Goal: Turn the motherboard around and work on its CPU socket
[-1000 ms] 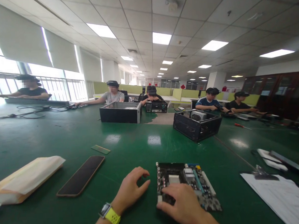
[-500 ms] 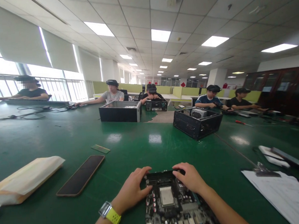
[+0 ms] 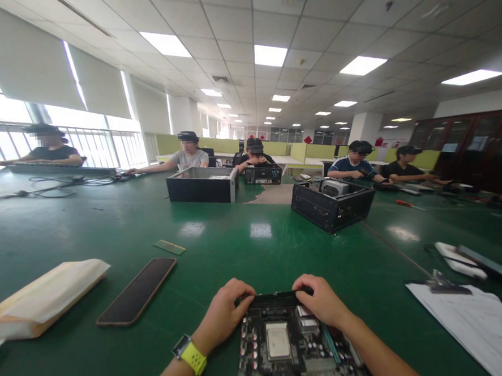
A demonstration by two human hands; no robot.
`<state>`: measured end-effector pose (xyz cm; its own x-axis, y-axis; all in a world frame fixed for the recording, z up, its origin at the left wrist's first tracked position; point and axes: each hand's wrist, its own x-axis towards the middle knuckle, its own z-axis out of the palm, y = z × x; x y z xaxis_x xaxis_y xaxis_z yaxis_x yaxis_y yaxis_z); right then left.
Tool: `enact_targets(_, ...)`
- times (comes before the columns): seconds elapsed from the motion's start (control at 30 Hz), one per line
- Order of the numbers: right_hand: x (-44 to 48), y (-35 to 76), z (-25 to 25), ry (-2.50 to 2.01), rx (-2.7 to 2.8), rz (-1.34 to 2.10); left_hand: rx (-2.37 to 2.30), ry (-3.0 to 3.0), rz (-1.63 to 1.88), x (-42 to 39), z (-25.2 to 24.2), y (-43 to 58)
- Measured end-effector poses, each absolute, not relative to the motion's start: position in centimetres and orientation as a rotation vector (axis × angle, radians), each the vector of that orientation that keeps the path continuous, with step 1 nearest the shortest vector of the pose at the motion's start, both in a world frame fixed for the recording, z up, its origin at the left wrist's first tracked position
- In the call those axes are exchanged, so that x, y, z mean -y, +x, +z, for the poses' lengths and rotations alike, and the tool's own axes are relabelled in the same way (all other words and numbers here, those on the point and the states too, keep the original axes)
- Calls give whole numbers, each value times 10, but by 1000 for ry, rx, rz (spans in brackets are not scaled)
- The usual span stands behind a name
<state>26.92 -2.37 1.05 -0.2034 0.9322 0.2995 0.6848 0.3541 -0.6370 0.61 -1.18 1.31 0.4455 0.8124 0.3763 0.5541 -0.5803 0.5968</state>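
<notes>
Black, squarish circuit board (image 3: pixel 297 344) on the glossy green table (image 3: pixel 220 246), on your side of both hands.
Your left hand (image 3: pixel 229 308) and right hand (image 3: pixel 324 301), equally near, pinch nearly closed at either end of its long black plastic strip (image 3: pixel 275 300), which runs crosswise along the far edge; a dark brown-rimmed phone (image 3: pixel 138 291) lies left, a clipboard of white papers (image 3: pixel 476 324) right.

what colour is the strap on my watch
The watch strap is bright yellow-green; the head view shows it.
</notes>
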Motion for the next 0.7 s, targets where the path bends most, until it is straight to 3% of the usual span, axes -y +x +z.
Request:
enact_targets(0.4, 22, 271, 12, -1439, 1991, 536, -1137, 2339, 892, 13, 17, 3)
enact_targets(0.6, 64, 239, 42, -1488, 1993, 356, -1241, 2298, 1033, 8, 15, 0)
enact_targets(0.7, 91, 194, 26, -1490, 2210, 304, -1337, 2262, 1119, 5, 15, -2)
